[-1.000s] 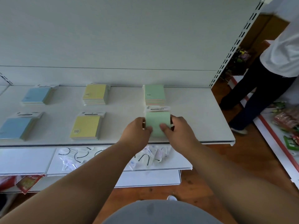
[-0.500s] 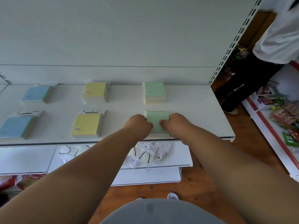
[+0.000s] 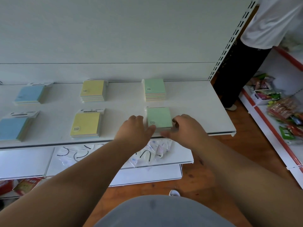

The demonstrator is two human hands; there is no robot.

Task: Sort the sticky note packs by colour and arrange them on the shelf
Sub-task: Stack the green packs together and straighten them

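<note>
A second ago I hold the front green pack tilted up off the shelf, pinched between both hands with its white header showing. Now it lies flat near the shelf's front edge, in line with the green stack behind it. My left hand slides off to the pack's left side, fingers loosened, thumb at its near corner. My right hand eases back to the right edge, thumb along the front. The person to the right stands closer.
</note>
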